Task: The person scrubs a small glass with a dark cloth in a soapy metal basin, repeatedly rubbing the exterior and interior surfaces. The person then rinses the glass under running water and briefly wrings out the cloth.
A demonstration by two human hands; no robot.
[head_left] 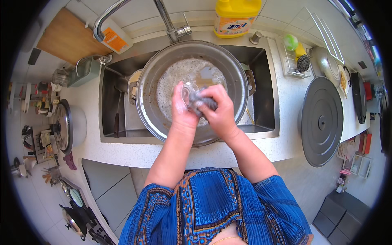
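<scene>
My left hand point(182, 111) is closed around a small clear glass point(188, 92), with suds on the fingers. My right hand point(221, 111) grips a dark grey scrubber point(207, 103) and presses it against the glass; both are smeared by motion. Below my hands is a large metal pot point(149, 96) holding foamy, cloudy water point(173, 75). The pot rests in a steel sink point(267, 85). Whatever lies under the foam is hidden.
A chrome faucet point(173, 32) rises behind the pot. Around the sink are a yellow detergent jug point(237, 18), a wire rack point(290, 67) with a dark scourer point(303, 63), a large grey lid point(321, 122), a wooden board point(65, 36) and a lidded pot point(77, 126).
</scene>
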